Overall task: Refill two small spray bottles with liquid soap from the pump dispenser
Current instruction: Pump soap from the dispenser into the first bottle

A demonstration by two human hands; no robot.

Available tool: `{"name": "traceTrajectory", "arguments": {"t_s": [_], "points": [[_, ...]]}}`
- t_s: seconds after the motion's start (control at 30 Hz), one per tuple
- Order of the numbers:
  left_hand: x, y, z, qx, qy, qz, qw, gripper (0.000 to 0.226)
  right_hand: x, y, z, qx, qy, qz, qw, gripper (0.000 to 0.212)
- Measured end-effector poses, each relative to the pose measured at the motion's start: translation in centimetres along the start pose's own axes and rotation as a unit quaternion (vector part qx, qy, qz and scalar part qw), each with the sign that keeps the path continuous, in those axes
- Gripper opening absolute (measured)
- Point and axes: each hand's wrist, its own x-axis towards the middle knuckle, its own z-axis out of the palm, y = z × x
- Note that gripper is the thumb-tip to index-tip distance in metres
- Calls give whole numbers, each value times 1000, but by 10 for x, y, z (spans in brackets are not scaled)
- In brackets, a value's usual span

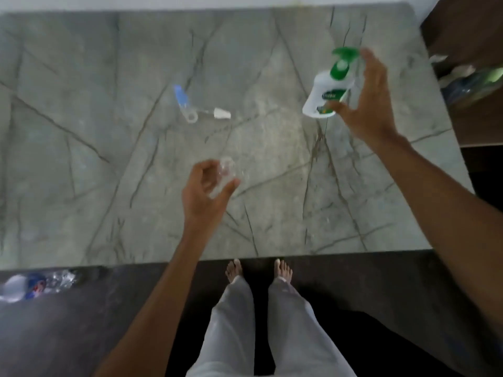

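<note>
A white pump dispenser (325,91) with a green pump head stands at the right of the grey marble counter (109,186). My right hand (367,104) curls round its right side, thumb at its base. My left hand (206,191) holds a small clear spray bottle (226,171) over the middle of the counter; the bottle is blurred. A second small bottle with a blue cap (181,100) lies on its side further back, with a white spray nozzle and thin tube (221,113) lying beside it.
The counter's front edge runs across the lower middle, with my legs and bare feet (258,270) below it on a dark floor. Crumpled plastic bottles (32,285) lie on the floor at left. Dark wooden furniture and bags (473,77) stand at right.
</note>
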Motion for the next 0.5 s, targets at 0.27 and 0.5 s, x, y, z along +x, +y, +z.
{"name": "traceTrajectory", "arguments": {"t_s": [0.27,0.5], "points": [[6,-16,15,-6,-17,79,997,41,15,15,27,90,68,-38,993,97],[51,-55,40,-45,22,181,982,37,21,27,45,129,120,-101,979,94]]}}
